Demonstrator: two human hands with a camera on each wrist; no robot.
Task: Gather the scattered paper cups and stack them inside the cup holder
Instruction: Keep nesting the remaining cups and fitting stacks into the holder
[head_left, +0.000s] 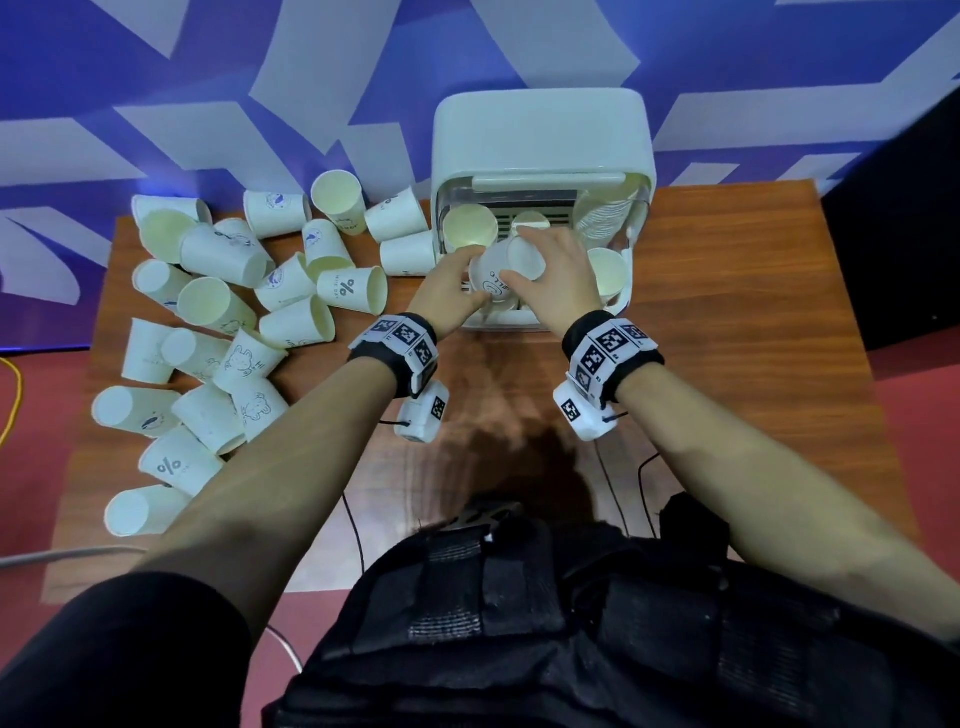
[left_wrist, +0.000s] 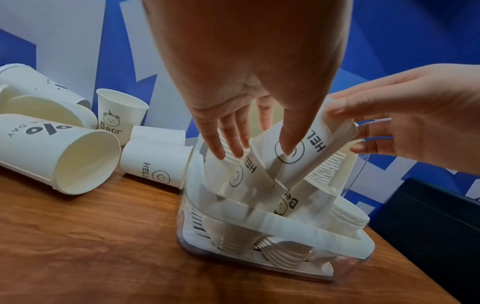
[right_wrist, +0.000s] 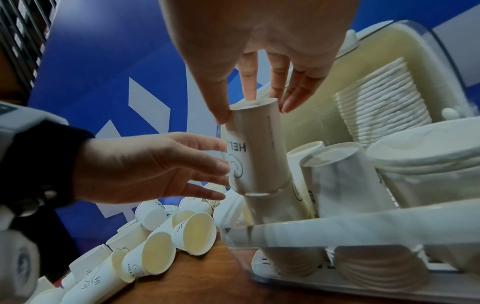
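An upside-down white paper cup (head_left: 506, 270) printed HELLO hangs tilted over the white cup holder (head_left: 540, 135). My right hand (head_left: 540, 260) pinches its base end between thumb and fingers (right_wrist: 223, 117). The cup (right_wrist: 257, 148) has its mouth over the top of an inverted stack (right_wrist: 275, 216) in the holder. Beside it, my left hand (head_left: 467, 275) is straight-fingered, thumb (left_wrist: 291, 144) touching the cup's printed side (left_wrist: 311, 144). Several loose cups (head_left: 218, 332) lie scattered on the table's left half.
The holder's front rail (left_wrist: 298, 230) crosses in front of several nested stacks (right_wrist: 376, 107). It stands at the back of a wooden table (head_left: 727, 312). A black box (head_left: 893, 234) is at the right. Cables (head_left: 613, 493) trail over the near edge.
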